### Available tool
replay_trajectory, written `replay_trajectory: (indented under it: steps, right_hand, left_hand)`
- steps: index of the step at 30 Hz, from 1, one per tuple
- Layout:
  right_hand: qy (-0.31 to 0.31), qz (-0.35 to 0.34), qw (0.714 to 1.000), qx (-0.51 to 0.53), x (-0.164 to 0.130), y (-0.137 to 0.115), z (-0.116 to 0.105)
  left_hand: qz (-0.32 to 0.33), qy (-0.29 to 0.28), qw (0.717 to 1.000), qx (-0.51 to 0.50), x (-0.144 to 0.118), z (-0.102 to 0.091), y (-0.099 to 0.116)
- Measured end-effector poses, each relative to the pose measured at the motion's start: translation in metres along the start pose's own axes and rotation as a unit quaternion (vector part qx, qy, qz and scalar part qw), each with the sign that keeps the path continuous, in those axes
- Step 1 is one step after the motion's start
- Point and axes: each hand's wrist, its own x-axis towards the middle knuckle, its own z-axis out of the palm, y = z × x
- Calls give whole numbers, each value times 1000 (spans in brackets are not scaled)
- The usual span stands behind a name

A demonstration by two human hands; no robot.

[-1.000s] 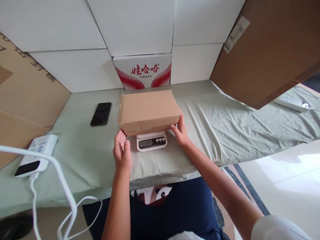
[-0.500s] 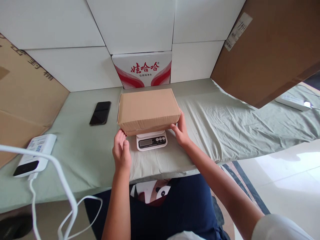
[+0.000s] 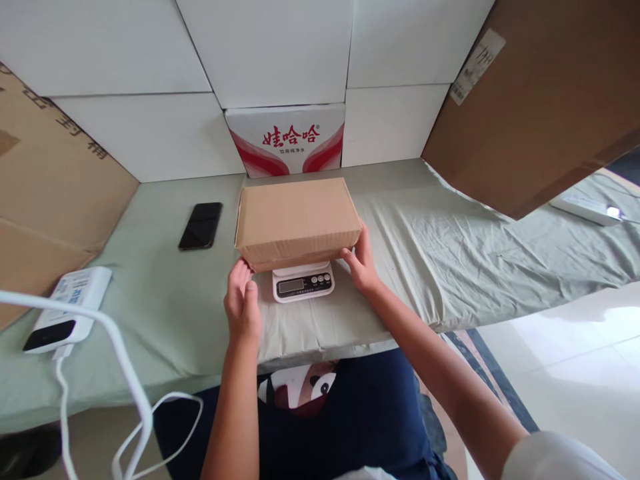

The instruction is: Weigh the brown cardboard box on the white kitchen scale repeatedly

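Observation:
A closed brown cardboard box (image 3: 297, 220) rests on a small white digital scale (image 3: 303, 283), on a table covered with pale green cloth (image 3: 440, 253). My left hand (image 3: 243, 303) is beside the box's near left corner, fingers extended and close to or just touching it. My right hand (image 3: 361, 263) touches the box's near right corner with its fingertips. Neither hand grips anything. The scale's display faces me, its reading too small to make out.
A black phone (image 3: 201, 225) lies left of the box. A white power bank (image 3: 67, 309) with a white cable (image 3: 125, 373) sits at the near left. A red-and-white carton (image 3: 286, 138) stands behind the box among white panels. Large cardboard sheets lean at left (image 3: 45, 193) and right (image 3: 540, 93).
Hardly anything has moved; the view shifted slightly and both hands stay at the box's near corners.

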Motion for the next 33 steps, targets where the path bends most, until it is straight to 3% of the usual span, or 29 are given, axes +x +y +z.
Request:
replay_trajectory:
  steps: [33]
  right_hand:
    - [3, 7, 1000, -25, 0, 6, 1]
  left_hand:
    - [-19, -12, 1000, 17, 2, 0, 1]
